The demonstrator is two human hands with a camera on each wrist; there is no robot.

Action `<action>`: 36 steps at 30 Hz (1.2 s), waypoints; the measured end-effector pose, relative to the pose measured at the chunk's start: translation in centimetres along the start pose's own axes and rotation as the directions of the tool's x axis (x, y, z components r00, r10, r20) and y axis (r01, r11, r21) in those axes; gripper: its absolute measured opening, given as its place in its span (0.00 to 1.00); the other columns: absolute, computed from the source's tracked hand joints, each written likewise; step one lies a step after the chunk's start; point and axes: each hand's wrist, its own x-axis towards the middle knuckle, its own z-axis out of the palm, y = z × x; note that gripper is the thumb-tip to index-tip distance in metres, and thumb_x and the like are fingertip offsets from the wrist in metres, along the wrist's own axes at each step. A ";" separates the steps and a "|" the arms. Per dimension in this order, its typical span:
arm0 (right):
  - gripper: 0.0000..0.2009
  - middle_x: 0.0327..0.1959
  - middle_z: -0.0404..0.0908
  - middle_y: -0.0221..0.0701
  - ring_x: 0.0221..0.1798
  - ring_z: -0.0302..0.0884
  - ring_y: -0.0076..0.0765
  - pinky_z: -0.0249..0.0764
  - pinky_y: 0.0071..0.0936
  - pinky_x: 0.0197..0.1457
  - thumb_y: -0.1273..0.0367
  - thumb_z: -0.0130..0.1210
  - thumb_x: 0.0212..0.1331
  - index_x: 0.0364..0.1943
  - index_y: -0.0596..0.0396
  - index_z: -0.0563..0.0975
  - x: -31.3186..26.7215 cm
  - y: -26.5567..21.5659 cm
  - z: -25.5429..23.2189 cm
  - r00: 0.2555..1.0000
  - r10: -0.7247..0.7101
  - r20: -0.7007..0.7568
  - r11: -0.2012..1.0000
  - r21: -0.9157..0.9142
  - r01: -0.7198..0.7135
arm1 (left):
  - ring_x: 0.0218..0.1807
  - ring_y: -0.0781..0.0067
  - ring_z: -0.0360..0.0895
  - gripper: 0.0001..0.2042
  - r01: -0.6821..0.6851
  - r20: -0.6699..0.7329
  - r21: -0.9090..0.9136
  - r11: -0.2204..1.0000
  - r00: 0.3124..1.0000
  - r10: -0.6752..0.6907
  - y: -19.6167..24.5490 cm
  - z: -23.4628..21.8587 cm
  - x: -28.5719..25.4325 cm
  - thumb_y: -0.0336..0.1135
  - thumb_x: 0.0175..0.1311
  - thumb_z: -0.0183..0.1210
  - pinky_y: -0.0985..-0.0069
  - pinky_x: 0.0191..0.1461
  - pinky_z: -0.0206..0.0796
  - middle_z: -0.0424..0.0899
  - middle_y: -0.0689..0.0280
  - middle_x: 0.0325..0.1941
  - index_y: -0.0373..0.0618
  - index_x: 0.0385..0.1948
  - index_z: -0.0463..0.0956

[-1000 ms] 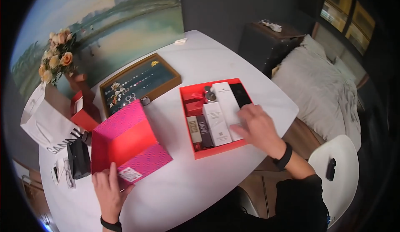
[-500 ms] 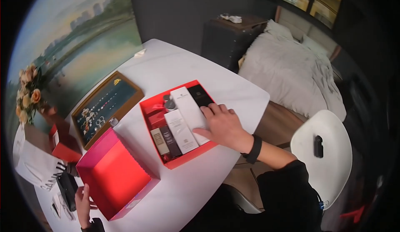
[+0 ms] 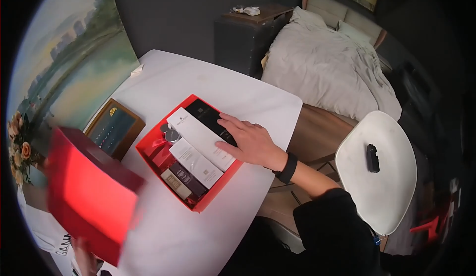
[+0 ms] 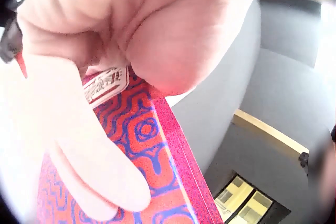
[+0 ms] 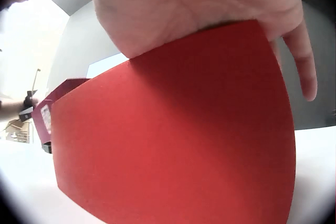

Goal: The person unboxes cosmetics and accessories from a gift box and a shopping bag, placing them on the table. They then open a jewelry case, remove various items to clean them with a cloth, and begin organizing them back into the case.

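Step in hand, as judged: lidding the box. The red tray (image 3: 225,176) sits on the white table (image 3: 208,236), packed with cosmetic cartons (image 3: 198,137). The right hand (image 3: 250,142) rests there, fingers straight, steadying the near wall. The left hand (image 4: 100,82) grasps the pink lid (image 3: 87,196), raised and blurred, well left of the tray. Next: align lid squarely above. The jewellery case (image 3: 116,129) stands just beyond the lid.
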 end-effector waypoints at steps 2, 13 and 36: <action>0.32 0.65 0.65 0.35 0.55 0.71 0.47 0.68 0.46 0.56 0.46 0.52 0.56 0.57 0.57 0.68 0.2 0.2 0.2 1.000 0.003 -0.009 1.000 -0.027 -0.004 | 0.34 0.71 0.79 0.24 -0.081 -0.103 -0.001 0.997 0.991 0.080 2.2 1.3 3.1 0.41 0.66 0.51 0.76 0.26 0.75 0.74 0.60 0.49 0.47 0.61 0.58; 0.50 0.70 0.56 0.36 0.68 0.54 0.62 0.48 0.62 0.68 0.35 0.57 0.41 0.63 0.59 0.63 0.2 -1.1 0.6 0.992 0.125 0.018 0.987 -0.108 -0.123 | 0.36 0.61 0.82 0.36 -0.359 0.215 0.155 0.920 0.921 0.324 4.7 27.2 19.6 0.32 0.69 0.45 0.68 0.33 0.80 0.74 0.54 0.52 0.62 0.68 0.26; 0.47 0.67 0.63 0.39 0.72 0.52 0.48 0.43 0.56 0.72 0.38 0.59 0.40 0.60 0.61 0.68 16.5 4.9 2.8 0.999 0.032 -0.019 0.981 -0.193 -0.035 | 0.52 0.41 0.74 0.39 -0.355 0.264 0.583 0.731 0.933 0.243 -3.3 38.4 29.5 0.29 0.59 0.48 0.58 0.53 0.67 0.75 0.40 0.50 0.49 0.69 0.32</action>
